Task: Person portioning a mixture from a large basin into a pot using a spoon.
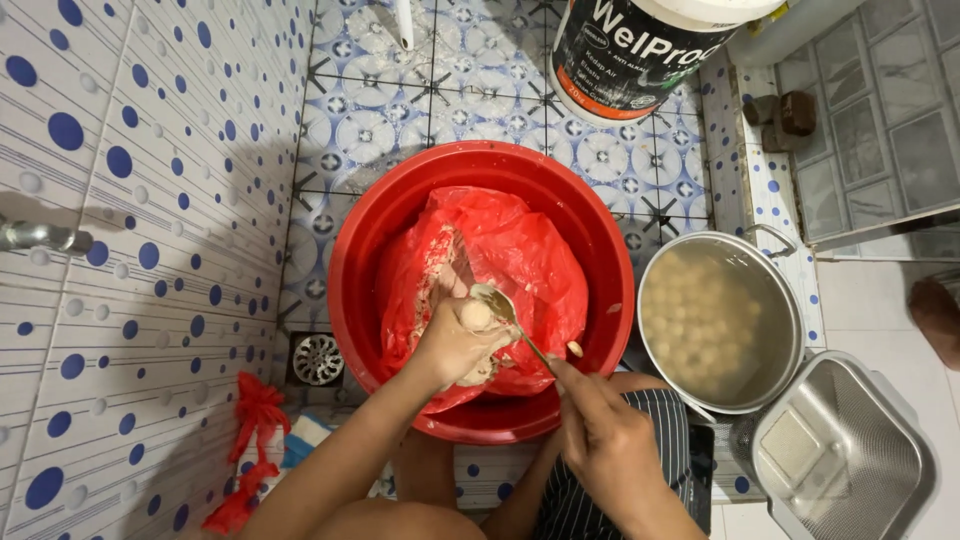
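A red plastic basin (365, 235) sits on the tiled floor, lined with a red plastic bag (520, 255) that holds pale paste. My left hand (455, 345) reaches into the bag and squeezes out a small round ball of paste (476, 315) at the top of the fist. My right hand (600, 430) holds a metal spoon (500, 305) by its handle, its bowl touching the ball. To the right a metal pot (790, 300) of cloudy water holds several pale balls.
A white and black bucket (640, 50) stands behind the basin. A square metal strainer (850, 460) lies at the lower right. A floor drain (318, 358) and red plastic scraps (250, 440) are at the left, by the dotted tile wall and a metal tap (40, 237).
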